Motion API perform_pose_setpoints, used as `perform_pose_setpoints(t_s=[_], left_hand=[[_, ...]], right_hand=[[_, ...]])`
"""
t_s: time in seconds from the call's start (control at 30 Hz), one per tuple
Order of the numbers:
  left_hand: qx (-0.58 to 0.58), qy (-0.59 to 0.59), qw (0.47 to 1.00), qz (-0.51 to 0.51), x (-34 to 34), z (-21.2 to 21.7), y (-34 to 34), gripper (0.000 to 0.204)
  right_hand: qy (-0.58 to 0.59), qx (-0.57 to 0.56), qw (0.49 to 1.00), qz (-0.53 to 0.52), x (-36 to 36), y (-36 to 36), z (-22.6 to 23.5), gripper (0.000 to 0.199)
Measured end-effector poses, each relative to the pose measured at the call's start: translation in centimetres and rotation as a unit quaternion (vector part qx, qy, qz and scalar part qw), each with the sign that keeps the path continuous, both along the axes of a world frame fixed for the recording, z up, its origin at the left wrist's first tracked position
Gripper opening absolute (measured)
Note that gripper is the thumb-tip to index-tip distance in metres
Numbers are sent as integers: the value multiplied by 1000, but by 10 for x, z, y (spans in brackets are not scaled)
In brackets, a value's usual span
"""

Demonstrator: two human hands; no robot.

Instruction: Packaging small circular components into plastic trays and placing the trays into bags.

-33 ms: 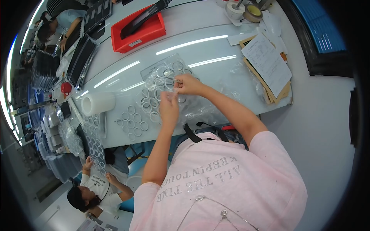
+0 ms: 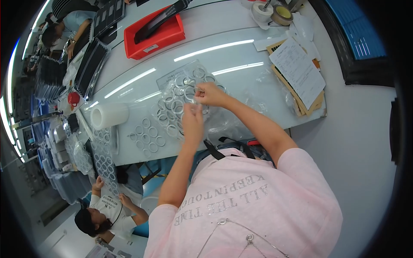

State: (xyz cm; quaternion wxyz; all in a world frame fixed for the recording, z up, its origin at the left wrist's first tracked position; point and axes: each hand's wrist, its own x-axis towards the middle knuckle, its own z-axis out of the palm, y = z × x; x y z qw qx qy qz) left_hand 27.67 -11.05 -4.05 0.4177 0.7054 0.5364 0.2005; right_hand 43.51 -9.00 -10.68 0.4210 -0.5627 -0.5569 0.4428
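Several grey rings (image 2: 174, 117) lie heaped on clear plastic in the middle of the glass-topped table, close to both hands. My right hand (image 2: 211, 94) is closed in a pinch at the right side of the heap. Something thin shows at its fingertips, too small to name. My left hand (image 2: 193, 122) is just below it, over the near edge of the heap, with its fingertips smeared by motion. Whether it holds anything is hidden. To the left, a smaller group of rings (image 2: 146, 138) is spread flat on the table. Crumpled clear plastic (image 2: 232, 126) lies under my right forearm.
A white roll (image 2: 110, 115) stands at the left. A red bin (image 2: 176, 38) with a black piece in it sits at the back. Tape rolls (image 2: 282, 15) and stacked papers (image 2: 297, 71) are on the right. A co-worker at the lower left holds a sheet of rings (image 2: 106, 167).
My left hand has shifted slightly right and nearer to me, uncovering a few rings. My right hand stays almost in place. The co-worker's sheet of rings has moved a little.
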Motion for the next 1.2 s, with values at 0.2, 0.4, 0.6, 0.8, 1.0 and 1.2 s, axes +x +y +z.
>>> perform_pose_setpoints(t_s=[0.2,0.4,0.6,0.8,1.0,1.2], left_hand=[[-55,-65,996,4,-12,14,-35,18],[-18,74,994,-78,-38,17,-32,22],[-40,76,992,-87,-38,5,-29,23],[16,78,995,-66,-27,15,-34,19],[10,61,996,-68,-28,22,-42,15],[-1,53,995,-86,-40,36,-49,15]], right_hand=[[10,-3,995,-97,21,-8,-5,23],[14,10,999,-38,22,-10,-6,21],[132,-120,961,209,34,-18,19,20],[30,-49,980,191,16,-35,18,20],[9,-15,995,101,1,-43,17,27],[13,-4,998,57,-13,-54,10,24]])
